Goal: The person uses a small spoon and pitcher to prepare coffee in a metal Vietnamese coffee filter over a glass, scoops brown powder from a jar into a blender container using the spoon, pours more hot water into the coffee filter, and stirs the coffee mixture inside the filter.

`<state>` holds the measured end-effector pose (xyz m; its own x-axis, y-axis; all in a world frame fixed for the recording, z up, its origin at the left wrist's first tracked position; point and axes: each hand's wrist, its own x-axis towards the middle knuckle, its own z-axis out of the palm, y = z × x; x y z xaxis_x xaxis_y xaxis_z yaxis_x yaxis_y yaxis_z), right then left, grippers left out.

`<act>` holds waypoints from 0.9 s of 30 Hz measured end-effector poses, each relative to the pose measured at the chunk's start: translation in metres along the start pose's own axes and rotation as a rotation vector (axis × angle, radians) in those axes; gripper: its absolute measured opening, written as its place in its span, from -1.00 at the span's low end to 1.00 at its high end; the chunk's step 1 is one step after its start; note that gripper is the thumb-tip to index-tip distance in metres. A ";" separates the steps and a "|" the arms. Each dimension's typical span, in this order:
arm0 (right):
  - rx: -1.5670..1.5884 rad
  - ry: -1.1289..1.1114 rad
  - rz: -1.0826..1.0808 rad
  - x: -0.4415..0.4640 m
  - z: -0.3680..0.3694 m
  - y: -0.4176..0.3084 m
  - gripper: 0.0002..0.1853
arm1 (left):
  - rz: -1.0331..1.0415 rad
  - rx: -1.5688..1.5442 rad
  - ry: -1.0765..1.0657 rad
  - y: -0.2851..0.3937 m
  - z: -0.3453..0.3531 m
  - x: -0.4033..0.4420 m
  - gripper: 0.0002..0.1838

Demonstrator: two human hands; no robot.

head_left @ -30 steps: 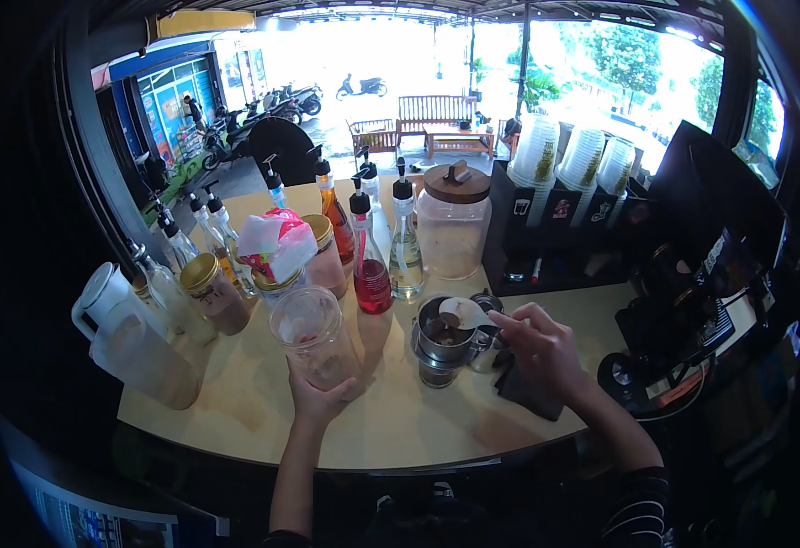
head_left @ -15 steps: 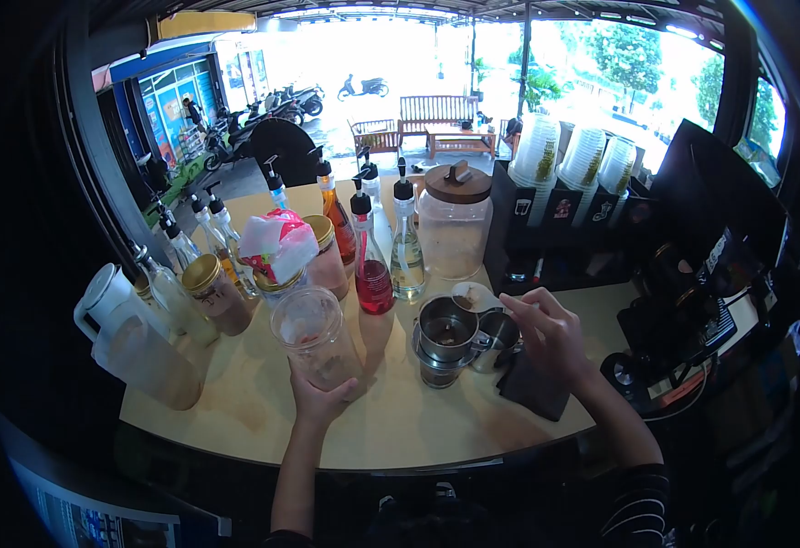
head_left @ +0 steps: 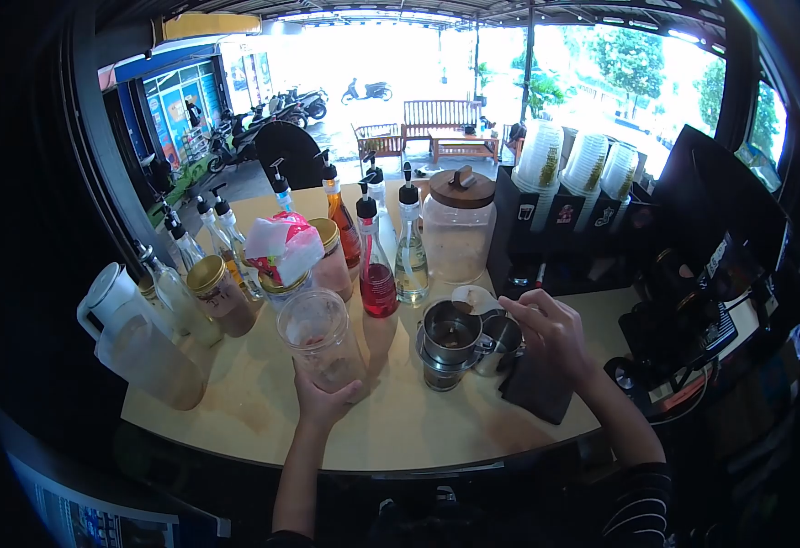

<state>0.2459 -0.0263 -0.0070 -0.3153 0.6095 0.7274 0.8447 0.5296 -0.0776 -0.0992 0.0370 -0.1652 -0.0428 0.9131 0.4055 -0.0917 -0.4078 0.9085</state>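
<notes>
My left hand point(head_left: 325, 400) is wrapped round the lower part of an open clear jar point(head_left: 319, 340), which stands on the wooden counter point(head_left: 400, 420). Between finger and thumb, my right hand point(head_left: 546, 331) grips a white scoop point(head_left: 477, 299). The scoop's bowl is over the back right rim of a metal drip filter point(head_left: 451, 334), in which some dark grounds show. Below the filter is a small glass point(head_left: 442, 376). A metal cup point(head_left: 500, 340) stands just right of the filter, beside a dark cloth point(head_left: 537, 388).
Pump bottles, one with red syrup point(head_left: 378, 288), and a large lidded jar point(head_left: 459, 233) stand behind. At the left are a gold-lidded jar point(head_left: 222, 297) and a white-lidded pitcher point(head_left: 118, 301). Stacked plastic cups point(head_left: 539, 160) fill a black holder at the back right.
The scoop has moved from above the filter's opening to its back right edge, with my right hand shifting slightly right. My left hand still holds the jar. The whole view has shifted slightly.
</notes>
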 end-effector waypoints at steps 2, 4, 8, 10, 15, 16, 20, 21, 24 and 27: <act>-0.009 -0.007 -0.006 -0.001 0.001 0.001 -0.54 | -0.002 -0.014 -0.016 0.000 0.000 0.000 0.11; -0.015 -0.017 -0.013 -0.002 0.003 0.001 -0.54 | 0.006 -0.006 -0.003 -0.002 0.000 -0.001 0.11; -0.060 0.009 -0.064 0.000 0.005 0.001 -0.54 | 0.000 -0.002 0.017 -0.008 -0.002 -0.002 0.10; -0.078 0.002 -0.083 0.002 0.006 0.001 -0.53 | 0.010 0.026 0.015 -0.003 -0.002 -0.002 0.09; 0.135 -0.011 0.090 0.014 0.010 -0.004 -0.62 | 0.053 0.009 0.024 0.000 0.001 0.000 0.06; 0.138 -0.012 0.082 0.020 0.010 -0.007 -0.62 | 0.058 0.014 0.025 0.000 0.001 0.000 0.05; 0.247 -0.007 0.013 0.057 0.013 -0.034 -0.65 | 0.073 0.084 0.040 -0.001 0.000 0.000 0.04; 0.275 0.009 -0.041 0.069 0.015 -0.042 -0.64 | 0.080 0.087 0.045 0.002 0.000 0.000 0.04; 0.229 -0.061 -0.252 0.101 0.028 -0.066 -0.67 | 0.174 0.253 0.053 0.011 -0.001 0.000 0.02; 0.094 -0.158 -0.459 0.126 0.055 -0.093 -0.73 | 0.147 0.226 0.060 0.015 -0.002 -0.002 0.04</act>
<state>0.1035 0.0336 0.0550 -0.7132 0.3790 0.5896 0.5632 0.8106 0.1602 -0.1019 0.0289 -0.1530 -0.0985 0.8397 0.5341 0.1443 -0.5190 0.8425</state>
